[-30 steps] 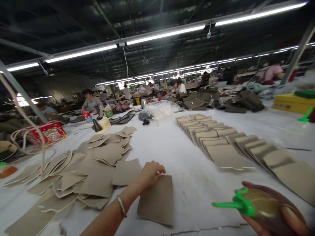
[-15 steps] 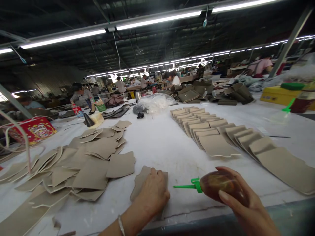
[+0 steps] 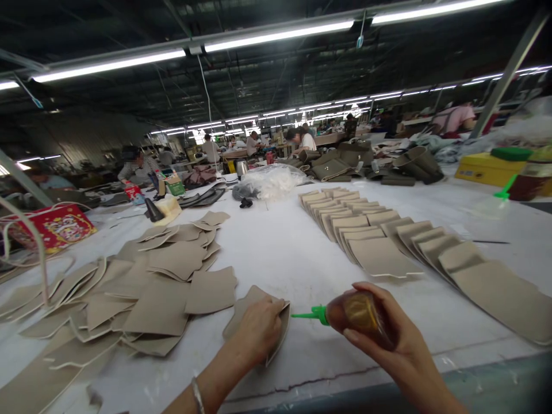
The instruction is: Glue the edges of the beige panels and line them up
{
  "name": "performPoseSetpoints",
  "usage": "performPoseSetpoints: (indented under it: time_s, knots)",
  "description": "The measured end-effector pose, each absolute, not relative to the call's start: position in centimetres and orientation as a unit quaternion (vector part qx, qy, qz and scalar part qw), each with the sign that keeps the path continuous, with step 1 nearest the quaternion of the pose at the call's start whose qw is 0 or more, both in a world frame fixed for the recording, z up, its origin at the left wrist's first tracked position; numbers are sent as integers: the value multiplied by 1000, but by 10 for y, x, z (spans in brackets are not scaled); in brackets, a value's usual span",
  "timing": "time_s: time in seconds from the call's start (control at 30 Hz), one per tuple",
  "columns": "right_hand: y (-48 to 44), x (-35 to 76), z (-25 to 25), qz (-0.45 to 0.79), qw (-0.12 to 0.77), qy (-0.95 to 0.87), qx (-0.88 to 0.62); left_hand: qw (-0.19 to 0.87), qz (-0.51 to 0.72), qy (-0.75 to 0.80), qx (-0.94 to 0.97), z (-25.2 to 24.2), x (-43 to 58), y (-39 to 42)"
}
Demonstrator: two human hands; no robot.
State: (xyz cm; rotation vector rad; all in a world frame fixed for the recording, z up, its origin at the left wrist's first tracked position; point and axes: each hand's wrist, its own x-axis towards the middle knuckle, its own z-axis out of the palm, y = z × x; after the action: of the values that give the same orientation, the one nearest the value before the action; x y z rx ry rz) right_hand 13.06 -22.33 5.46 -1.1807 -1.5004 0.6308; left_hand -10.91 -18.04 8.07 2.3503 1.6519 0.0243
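My left hand (image 3: 261,326) is closed on a taupe leather-like piece (image 3: 241,313) on the table, its fingers bent over the right edge, where the layers stand slightly apart. A silvery bangle circles the wrist. My right hand (image 3: 390,328) wraps around a glue bottle (image 3: 360,313) with a green nozzle and amber-brown liquid inside. The bottle lies nearly level, its nozzle tip pointing left, close to the piece's right edge; whether they touch I cannot tell. A loose heap of similar pieces (image 3: 159,305) lies to the left. Overlapping rows of pieces (image 3: 379,256) fan out on the right.
A red patterned box (image 3: 64,227) stands at the far left, near a pale curved tube. Clear plastic bags (image 3: 271,181) and dark leather parts (image 3: 332,167) lie at the back. A yellow box (image 3: 487,168) and a second bottle (image 3: 528,181) stand at right. Several people work beyond.
My right hand has brought the bottle left and slightly up, so the nozzle tip is nearer the piece. My left hand has shifted left a little, and the piece's right edge now shows parted layers.
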Motion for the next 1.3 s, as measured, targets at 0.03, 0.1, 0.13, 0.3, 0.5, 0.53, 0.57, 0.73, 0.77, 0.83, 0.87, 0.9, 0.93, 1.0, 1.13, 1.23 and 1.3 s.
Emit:
performPoseSetpoints:
  time_s: [0.03, 0.1, 0.13, 0.3, 0.5, 0.53, 0.57, 0.73, 0.77, 0.83, 0.87, 0.9, 0.93, 1.0, 1.13, 1.23, 1.3]
  knots:
    - [-221, 128, 54, 254, 528, -639, -499, 134, 18, 567, 813, 77, -109, -179]
    - [-216, 123, 54, 229, 512, -657, -504, 131, 33, 567, 812, 69, -108, -178]
    - [-214, 120, 55, 218, 506, -666, -503, 130, 38, 568, 812, 66, -106, -178]
    - [-205, 112, 60, 158, 483, -712, -484, 111, 34, 569, 814, 63, -103, -177]
    - [-202, 111, 59, 147, 454, -737, -478, 110, 32, 566, 816, 64, -109, -179]
    - [-203, 112, 59, 150, 453, -736, -481, 116, 32, 565, 816, 64, -110, -180]
    - [-204, 112, 59, 154, 452, -732, -485, 122, 36, 563, 816, 65, -110, -180]
    - [-203, 116, 57, 159, 459, -711, -508, 162, 66, 561, 809, 66, -113, -181]
    - [-201, 117, 55, 155, 459, -711, -509, 166, 66, 558, 810, 66, -113, -181]
    - [-199, 118, 52, 155, 456, -714, -508, 173, 68, 550, 814, 66, -113, -179]
    - [-199, 118, 50, 162, 454, -714, -507, 176, 71, 546, 816, 66, -114, -179]
    - [-198, 118, 49, 173, 452, -712, -508, 180, 76, 544, 816, 66, -114, -178]
    - [-198, 119, 47, 186, 452, -708, -509, 183, 80, 544, 815, 65, -115, -178]
    - [-198, 119, 45, 208, 456, -697, -513, 191, 89, 545, 812, 65, -116, -178]
    - [-197, 122, 45, 207, 470, -680, -524, 202, 100, 545, 807, 64, -117, -180]
    - [-198, 123, 45, 203, 470, -682, -523, 205, 103, 547, 805, 63, -118, -180]
    - [-199, 124, 44, 219, 466, -680, -521, 208, 108, 547, 804, 61, -119, -179]
